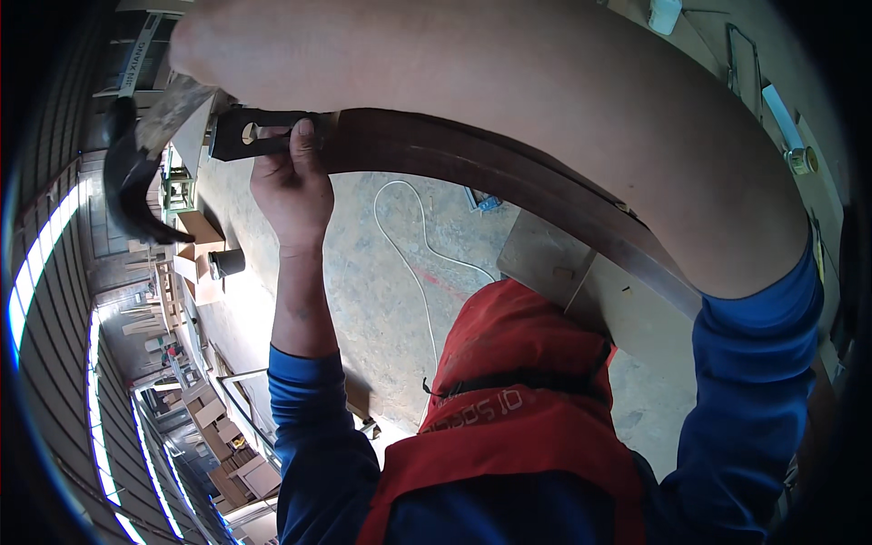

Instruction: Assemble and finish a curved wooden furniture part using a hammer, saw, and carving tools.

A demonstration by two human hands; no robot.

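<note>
My left hand (292, 202) is closed at the left end of a long dark reddish-brown rail (436, 156). Its thumb presses on a black metal plate (229, 143) with a slot and a hole, which sits at that rail end. Across the top of the view stretches my right arm, and my right hand (198, 50) is at the upper left, its fingers mostly out of sight. From it comes the wooden handle of a claw hammer (134, 177), with the dark head beside the plate, apart from it. Behind my right forearm the upper edge of the rail is partly hidden.
A thin white hose (420, 222) loops over the concrete floor. Below the rail stands a pale board or box (545, 259). To the left are a black bucket (227, 263), open cardboard boxes (195, 245) and stacked panels. A tape roll (801, 161) lies at the right.
</note>
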